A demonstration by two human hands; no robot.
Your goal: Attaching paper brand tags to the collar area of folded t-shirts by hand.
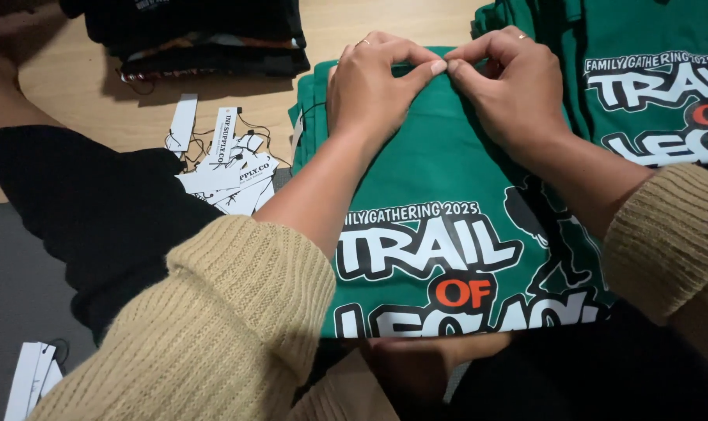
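Observation:
A green T-shirt point(440, 168) with a white, black and orange print lies flat in front of me. My left hand point(373, 82) and my right hand point(503, 86) meet at its far edge, near the collar. Both hands pinch the fabric there, fingertips touching each other. I cannot see whether something small is held between the fingers. Cream knitted sleeves cover both of my forearms.
More green printed shirts point(658, 93) lie at the right. A stack of dark folded garments point(205, 35) sits at the far left. Loose white paper tags with strings point(229, 168) lie on the wooden floor point(81, 86); a few more tags point(30, 378) are at the lower left.

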